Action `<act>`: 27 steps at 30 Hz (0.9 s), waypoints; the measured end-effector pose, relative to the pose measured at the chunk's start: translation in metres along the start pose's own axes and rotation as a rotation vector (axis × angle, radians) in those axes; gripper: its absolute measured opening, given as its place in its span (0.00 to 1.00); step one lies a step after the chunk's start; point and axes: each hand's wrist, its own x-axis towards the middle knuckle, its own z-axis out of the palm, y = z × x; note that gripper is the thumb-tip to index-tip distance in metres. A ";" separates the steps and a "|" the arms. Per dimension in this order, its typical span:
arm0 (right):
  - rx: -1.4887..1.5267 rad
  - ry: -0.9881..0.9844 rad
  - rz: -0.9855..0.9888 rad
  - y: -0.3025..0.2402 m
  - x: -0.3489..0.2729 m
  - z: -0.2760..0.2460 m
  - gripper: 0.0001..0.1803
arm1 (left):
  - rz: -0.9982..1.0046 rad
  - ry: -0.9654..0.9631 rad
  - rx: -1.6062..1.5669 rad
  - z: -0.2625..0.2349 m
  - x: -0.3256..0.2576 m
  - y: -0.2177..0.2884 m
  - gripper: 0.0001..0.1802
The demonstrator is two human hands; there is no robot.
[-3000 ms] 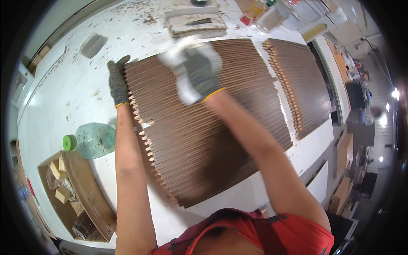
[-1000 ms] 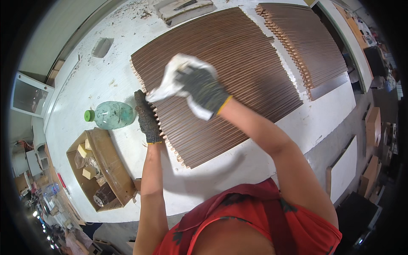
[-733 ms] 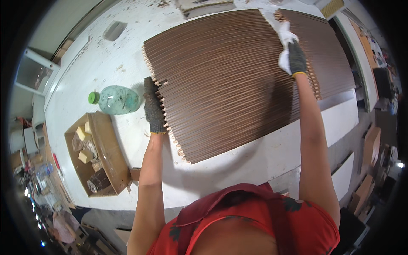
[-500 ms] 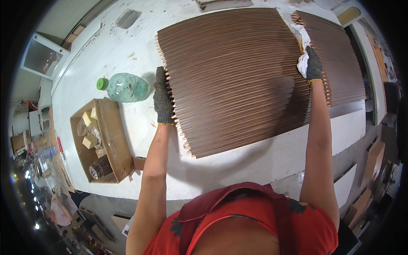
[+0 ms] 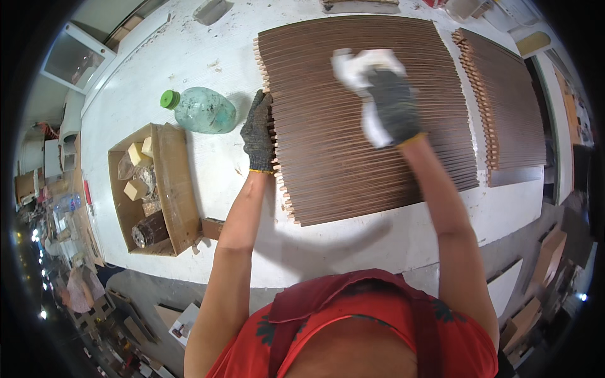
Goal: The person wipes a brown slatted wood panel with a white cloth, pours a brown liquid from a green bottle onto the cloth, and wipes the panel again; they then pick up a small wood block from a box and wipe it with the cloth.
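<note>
Brown wooden slats (image 5: 353, 170) lie side by side as a wide panel on the white table, with pale pegs sticking out along the left edge. My left hand (image 5: 257, 135), in a dark grey knitted glove, rests against that edge with its fingers stretched out, holding nothing. My right hand (image 5: 396, 107), gloved the same way and blurred by motion, is over the upper middle of the slats. It grips a crumpled white cloth (image 5: 372, 63) that spreads out past the fingers. Whether the whole cloth touches the wood I cannot tell.
To the left, a green-capped clear bottle (image 5: 205, 111) lies on its side near a cardboard box (image 5: 179, 195) holding yellowish blocks and a dark roll. A second slat stack (image 5: 513, 107) lies at the right, across a narrow gap. The white table's (image 5: 252, 271) near edge runs before me.
My right hand has swept the cloth leftward from the gap at the right onto the panel's middle. That gap is wider now. My left hand stays at the left edge.
</note>
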 end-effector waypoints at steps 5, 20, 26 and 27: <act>-0.035 -0.338 0.003 -0.105 0.055 0.020 0.18 | 0.309 0.024 0.409 -0.003 -0.006 0.001 0.19; -0.197 -0.305 0.070 -0.105 0.046 0.024 0.18 | 0.025 0.029 0.075 -0.007 -0.005 -0.008 0.17; -0.382 -0.261 0.188 0.015 0.002 -0.023 0.20 | 0.073 0.044 0.047 -0.007 -0.005 -0.007 0.17; -0.382 -0.340 0.257 0.005 0.017 -0.042 0.19 | 0.006 0.078 -0.006 -0.006 -0.007 -0.004 0.17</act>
